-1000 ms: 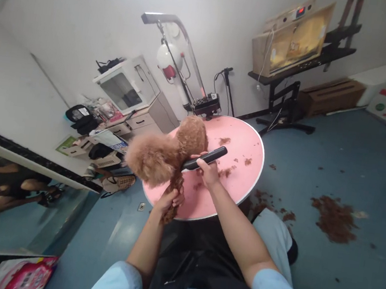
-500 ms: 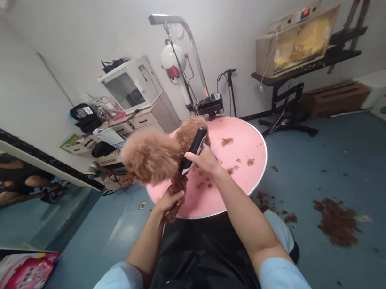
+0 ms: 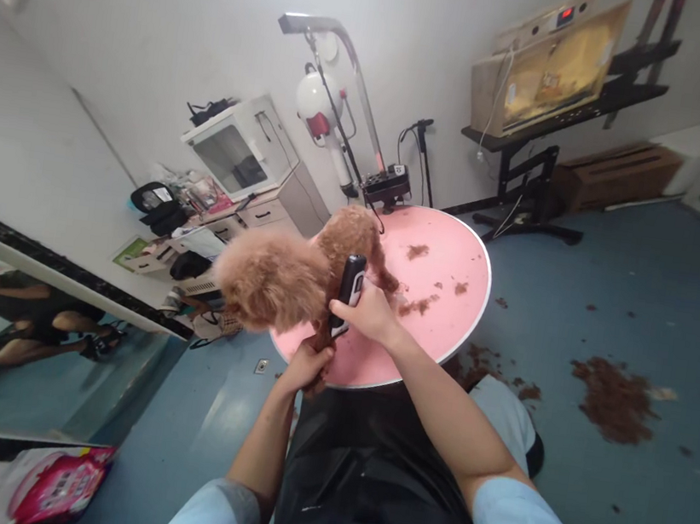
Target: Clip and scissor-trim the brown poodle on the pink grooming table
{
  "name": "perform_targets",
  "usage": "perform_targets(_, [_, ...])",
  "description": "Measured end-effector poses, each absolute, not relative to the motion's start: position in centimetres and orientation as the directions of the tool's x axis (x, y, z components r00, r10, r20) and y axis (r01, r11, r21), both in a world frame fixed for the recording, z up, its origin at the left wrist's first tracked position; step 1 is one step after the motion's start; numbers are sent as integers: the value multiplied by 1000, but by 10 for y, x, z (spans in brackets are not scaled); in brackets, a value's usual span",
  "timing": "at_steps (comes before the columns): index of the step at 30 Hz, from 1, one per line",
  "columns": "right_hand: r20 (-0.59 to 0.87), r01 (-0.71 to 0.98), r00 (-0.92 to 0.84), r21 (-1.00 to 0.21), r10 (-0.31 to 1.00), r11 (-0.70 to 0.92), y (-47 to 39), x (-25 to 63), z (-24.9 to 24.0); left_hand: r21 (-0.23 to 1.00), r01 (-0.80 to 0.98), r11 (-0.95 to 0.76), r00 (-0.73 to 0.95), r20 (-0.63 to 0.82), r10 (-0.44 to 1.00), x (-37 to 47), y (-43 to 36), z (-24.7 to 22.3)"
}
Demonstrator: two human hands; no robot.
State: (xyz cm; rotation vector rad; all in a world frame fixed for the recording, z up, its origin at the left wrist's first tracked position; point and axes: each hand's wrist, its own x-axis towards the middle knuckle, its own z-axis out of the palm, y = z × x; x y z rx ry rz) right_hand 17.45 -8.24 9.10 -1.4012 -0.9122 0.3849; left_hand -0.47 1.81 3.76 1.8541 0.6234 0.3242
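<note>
A curly brown dog (image 3: 274, 278) stands on a round pink grooming table (image 3: 437, 334), its fluffy head towards the left. My right hand (image 3: 373, 310) is wrapped round a black hair clipper (image 3: 353, 280), held upright with its lower end against the dog's front leg. Just below, my left hand (image 3: 307, 365) is closed on that front leg (image 3: 315, 386), near the table's front edge. The clipper's blade is hidden against the fur. Loose tufts of cut hair (image 3: 418, 305) lie on the pink top.
A grooming arm (image 3: 369, 118) rises behind the table. More cut hair (image 3: 612, 400) lies on the blue floor at the right. A wooden cabinet (image 3: 540, 89) stands at the back right, and a mirror (image 3: 55, 344) at the left reflects a person.
The clipper and my right hand have moved slightly down along the dog's front leg, and the clipper stands more upright. My left hand still grips the leg. The camera view has shifted a little.
</note>
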Motion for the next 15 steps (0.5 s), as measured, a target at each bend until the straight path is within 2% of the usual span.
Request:
perform_targets(2, [285,139,601,-957,746,254,-83,180,78,926,269,-266,816,-72,574,-11,16,41])
perform_targets(4, [236,-122,652,-905,721,407,-80,190,69,937,261,-231,831,-96,547,-18,15,43])
perform_targets(6, [178,-352,727,-732,663,583,-75,197,66,959,236,-154,857,-131,499,-25,16,42])
perform_targets(8, [153,-469,737,-586,659,661,-69,198,65,978,199,-67,882,-149,447,-32,19,40])
perform_targets(11, [128,-584,650,-546,749,601,-62,189,59,991,133,31,918,-135,372,-39,23,34])
perform_targets(15, [26,-745,526,-468,850,475,-54,178,39,983,67,170,944,-118,310,-44,24,28])
